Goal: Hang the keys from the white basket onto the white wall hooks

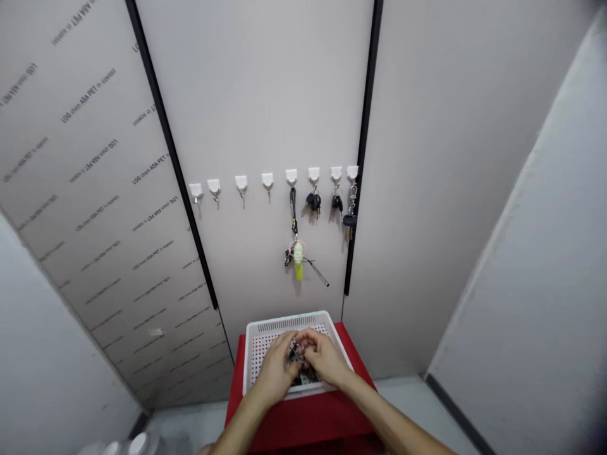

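Note:
Over a white plastic basket [251, 373] my left hand [276, 366] and my right hand [328, 360] come together around a small bunch of keys [294, 355]. The fingers of both hands curl in on it, partly hiding it. My right thumb and fingers pinch at its upper side, while the left hand holds it from the left. Dark items, perhaps more keys [308, 377], lie in the basket just below the hands; their details are blurred.
A red-covered stand [303, 426] bears the basket. On the wall ahead is a row of white hooks [241, 182]. Key bunches [313, 201] hang from the right-hand ones, one with a green tag [298, 272]. White-lidded containers [138, 443] stand at lower left.

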Available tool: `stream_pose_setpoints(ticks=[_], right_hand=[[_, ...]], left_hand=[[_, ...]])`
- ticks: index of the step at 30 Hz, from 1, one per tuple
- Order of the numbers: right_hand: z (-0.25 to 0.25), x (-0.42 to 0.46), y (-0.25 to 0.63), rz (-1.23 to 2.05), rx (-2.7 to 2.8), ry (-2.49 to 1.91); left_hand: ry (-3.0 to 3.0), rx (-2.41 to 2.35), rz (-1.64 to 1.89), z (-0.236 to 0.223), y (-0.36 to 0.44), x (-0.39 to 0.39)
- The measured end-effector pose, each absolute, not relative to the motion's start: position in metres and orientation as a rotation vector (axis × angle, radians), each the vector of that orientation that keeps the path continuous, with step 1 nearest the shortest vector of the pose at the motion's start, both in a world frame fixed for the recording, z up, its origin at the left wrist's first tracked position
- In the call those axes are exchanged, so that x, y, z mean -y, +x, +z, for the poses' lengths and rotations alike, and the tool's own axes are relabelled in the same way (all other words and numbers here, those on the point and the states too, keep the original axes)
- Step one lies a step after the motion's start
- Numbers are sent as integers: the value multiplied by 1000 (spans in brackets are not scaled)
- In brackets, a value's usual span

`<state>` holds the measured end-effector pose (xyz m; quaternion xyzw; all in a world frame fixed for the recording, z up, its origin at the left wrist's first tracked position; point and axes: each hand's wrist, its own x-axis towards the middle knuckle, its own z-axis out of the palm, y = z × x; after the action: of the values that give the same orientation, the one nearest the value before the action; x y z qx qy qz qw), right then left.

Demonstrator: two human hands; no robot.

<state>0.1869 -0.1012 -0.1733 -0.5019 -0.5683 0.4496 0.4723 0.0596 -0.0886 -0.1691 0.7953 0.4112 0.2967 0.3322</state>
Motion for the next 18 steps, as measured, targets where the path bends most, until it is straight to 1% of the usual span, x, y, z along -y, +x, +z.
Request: stream_pose_setpoints(ticks=[3, 5, 10, 15, 18], right_hand=[[-155, 101, 182, 1054, 1494, -1168], [-147, 99, 183, 1031, 1481, -1192], [-138, 93, 193, 1112, 1440, -1205], [-127, 95, 195, 996, 1548, -1278], [-122, 94, 193, 1050, 1567, -1191]], left_hand=[[1951, -932, 781, -163, 64, 85], [1808, -935, 811, -158, 64, 81], [1515, -990, 902, -138, 60, 70], [1322, -923, 998, -119, 59, 67], [1264, -872, 999, -114, 55, 66]])
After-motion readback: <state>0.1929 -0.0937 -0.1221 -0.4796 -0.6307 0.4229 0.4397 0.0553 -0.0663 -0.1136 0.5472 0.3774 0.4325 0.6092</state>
